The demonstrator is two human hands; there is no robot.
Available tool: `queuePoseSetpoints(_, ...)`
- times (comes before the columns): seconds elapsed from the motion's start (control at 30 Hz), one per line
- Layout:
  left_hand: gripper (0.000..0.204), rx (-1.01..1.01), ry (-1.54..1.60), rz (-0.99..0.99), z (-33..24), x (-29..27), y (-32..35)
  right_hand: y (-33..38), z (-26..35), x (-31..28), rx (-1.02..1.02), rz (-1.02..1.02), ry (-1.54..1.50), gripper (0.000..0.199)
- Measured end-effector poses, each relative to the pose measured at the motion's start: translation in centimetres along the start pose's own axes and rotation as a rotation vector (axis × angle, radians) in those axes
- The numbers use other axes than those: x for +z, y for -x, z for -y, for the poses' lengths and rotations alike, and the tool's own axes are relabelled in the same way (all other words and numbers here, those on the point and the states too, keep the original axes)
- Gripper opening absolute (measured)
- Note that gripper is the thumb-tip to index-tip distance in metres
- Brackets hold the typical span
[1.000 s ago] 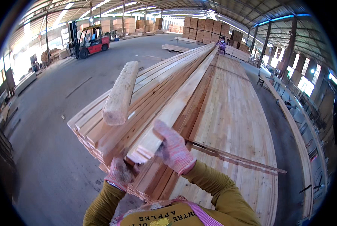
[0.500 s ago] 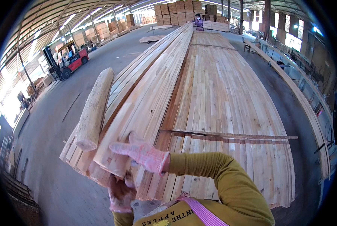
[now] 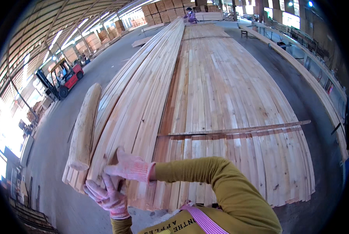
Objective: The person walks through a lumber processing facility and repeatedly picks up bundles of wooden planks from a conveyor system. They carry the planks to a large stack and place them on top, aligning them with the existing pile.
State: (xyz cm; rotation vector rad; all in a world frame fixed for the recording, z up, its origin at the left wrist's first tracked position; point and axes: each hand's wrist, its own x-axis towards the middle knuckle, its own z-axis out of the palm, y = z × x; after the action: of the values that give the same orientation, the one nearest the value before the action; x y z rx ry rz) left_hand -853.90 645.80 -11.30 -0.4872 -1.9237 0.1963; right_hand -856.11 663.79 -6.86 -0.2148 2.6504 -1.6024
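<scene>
Both gloved hands grasp the near end of a long board [image 3: 143, 105] on the left of the plank stack [image 3: 229, 97]: right hand [image 3: 128, 168] above, left hand [image 3: 106, 194] below. A rounded log [image 3: 84, 126] lies just left of them.

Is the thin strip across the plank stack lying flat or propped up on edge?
Lying flat. The thin strip rests crosswise on the planks, its long face down along its whole visible length.

Low in the frame, both hands wore pale pink knit gloves. The right hand [image 3: 129, 168] reached leftward, forearm in an olive sleeve crossing the lower centre. Just below it, the left hand [image 3: 106, 195] was raised with fingers loosely curled.
</scene>
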Motion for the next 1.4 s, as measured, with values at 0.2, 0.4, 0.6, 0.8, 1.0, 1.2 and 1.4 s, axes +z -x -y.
queuePoseSetpoints(0.2, 0.079, 0.007, -0.010, -0.004, 0.4, 1.2, 0.6, 0.7, -5.8, -2.1, -0.223, -0.313, -0.578, 0.083)
queuePoseSetpoints(0.4, 0.079, -0.025, -0.074, 0.082, 0.1, 0.1, 1.2, -7.0, -11.6, -5.7, -0.482, -1.189, -0.113, 0.079)
queuePoseSetpoints(0.6, 0.071, -0.010, -0.037, 0.093, -0.4, 1.0, 0.6, -14.6, -11.6, -5.7, -0.398, -1.031, 0.183, 0.084)
queuePoseSetpoints(0.8, 0.065, 0.035, -0.080, 0.073, -0.8, -0.9, -0.8, -10.0, -8.8, -7.7, -0.313, -0.886, 0.093, 0.083)
queuePoseSetpoints(1.0, 0.062, -0.097, 0.139, 0.136, -0.3, -0.7, -1.0, -9.5, 0.2, -8.5, -0.680, -0.846, 0.180, 0.084)
queuePoseSetpoints(1.2, 0.058, -0.121, 0.113, 0.164, 1.8, -2.6, -1.2, -17.5, 12.0, -4.2, -0.186, -0.269, 0.490, 0.091)
queuePoseSetpoints(1.4, 0.035, -0.140, 0.151, 0.047, 1.5, -3.3, -1.7, -21.4, 15.1, -1.4, 0.225, -0.351, 0.720, 0.084)
